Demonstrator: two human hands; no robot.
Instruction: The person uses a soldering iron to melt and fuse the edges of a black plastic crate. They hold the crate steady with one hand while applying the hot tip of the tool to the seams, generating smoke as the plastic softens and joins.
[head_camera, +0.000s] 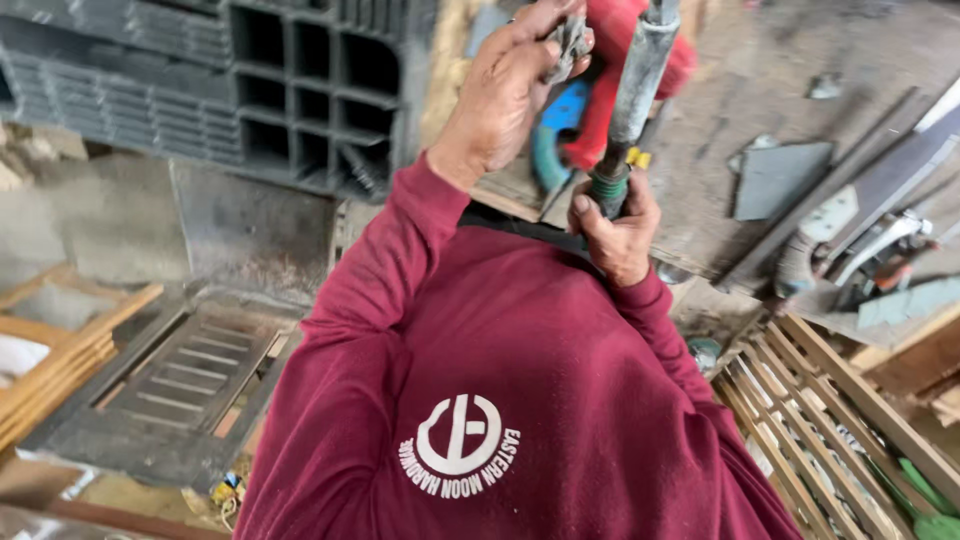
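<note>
With both hands engaged, the work looks mid-way: the left hand (505, 85) has its fingers closed on a small grey metal piece (572, 40) beside the grey pipe (638, 75), which the right hand (618, 225) grips lower down.

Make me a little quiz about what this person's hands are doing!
1. True or false: the right hand grips the grey pipe.
2. What colour is the sleeve? A blue, B maroon, C yellow.
3. Which hand holds the small grey piece?
Key: 1 true; 2 B; 3 the left hand.
</note>
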